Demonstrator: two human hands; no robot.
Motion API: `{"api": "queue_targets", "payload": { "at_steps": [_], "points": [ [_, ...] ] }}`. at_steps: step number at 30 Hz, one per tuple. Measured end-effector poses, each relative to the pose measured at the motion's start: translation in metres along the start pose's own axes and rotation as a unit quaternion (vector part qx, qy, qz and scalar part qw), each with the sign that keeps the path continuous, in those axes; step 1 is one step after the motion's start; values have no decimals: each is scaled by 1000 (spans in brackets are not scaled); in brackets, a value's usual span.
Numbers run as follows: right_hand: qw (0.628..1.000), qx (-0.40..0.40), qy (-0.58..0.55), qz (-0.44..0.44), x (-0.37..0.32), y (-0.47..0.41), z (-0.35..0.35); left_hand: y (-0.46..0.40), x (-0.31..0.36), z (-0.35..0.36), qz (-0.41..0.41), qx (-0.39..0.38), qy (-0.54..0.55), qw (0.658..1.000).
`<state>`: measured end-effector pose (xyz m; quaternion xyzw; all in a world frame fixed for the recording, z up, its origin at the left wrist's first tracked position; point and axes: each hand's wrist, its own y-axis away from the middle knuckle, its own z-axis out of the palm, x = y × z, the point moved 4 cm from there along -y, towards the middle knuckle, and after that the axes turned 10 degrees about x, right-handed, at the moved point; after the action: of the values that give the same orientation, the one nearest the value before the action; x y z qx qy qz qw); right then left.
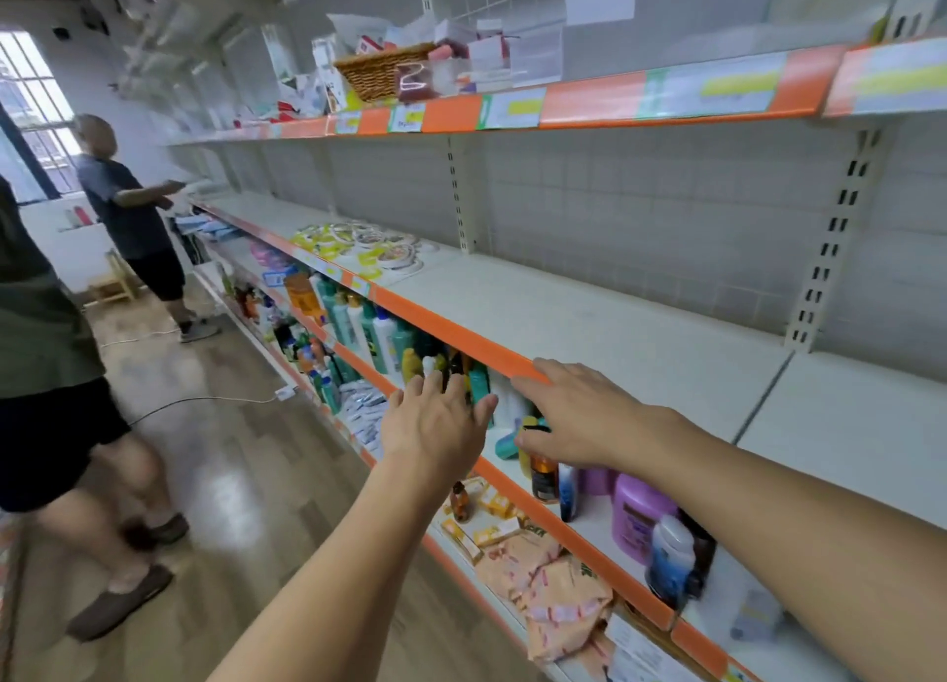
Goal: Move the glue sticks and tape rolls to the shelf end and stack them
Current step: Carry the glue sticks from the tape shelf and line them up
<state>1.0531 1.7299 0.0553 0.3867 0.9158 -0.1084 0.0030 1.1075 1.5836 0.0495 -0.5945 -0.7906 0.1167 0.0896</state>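
Tape rolls (358, 243), or what looked like them: flat round packs, yellow-green and white, spread on the white middle shelf (589, 323), well beyond both hands toward the far end. Too blurred to tell tape from glue sticks. Left hand (435, 422) reached forward in the air, fingers straight and spread, holding nothing, just in front of the bottles (358, 323) on the shelf below. Right hand (584, 415) just beside the left, palm down, fingers relaxed and extended, empty, fingertips at the orange shelf edge (461, 333); touching or just above it, could not tell. Under the right hand, a brown bottle (544, 476) and a purple bottle (638, 517); lower, orange packets (558, 594). High above both hands, a wicker basket (376, 74) among small boxes on the top shelf. Far left of the hands, two people standing on the wooden floor (230, 476), one near (46, 348), one by the window (133, 215).
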Motion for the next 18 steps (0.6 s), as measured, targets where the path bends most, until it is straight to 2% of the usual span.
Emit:
{"api": "queue_targets", "payload": {
  "at_steps": [9, 18],
  "points": [
    [998, -38, 10, -52, -36, -125, 28, -61, -94, 25, -54, -5, -19, 998],
    [992, -44, -4, -119, -85, -290, 66, -169, -208, 53, -120, -2, -45, 992]
  ]
}}
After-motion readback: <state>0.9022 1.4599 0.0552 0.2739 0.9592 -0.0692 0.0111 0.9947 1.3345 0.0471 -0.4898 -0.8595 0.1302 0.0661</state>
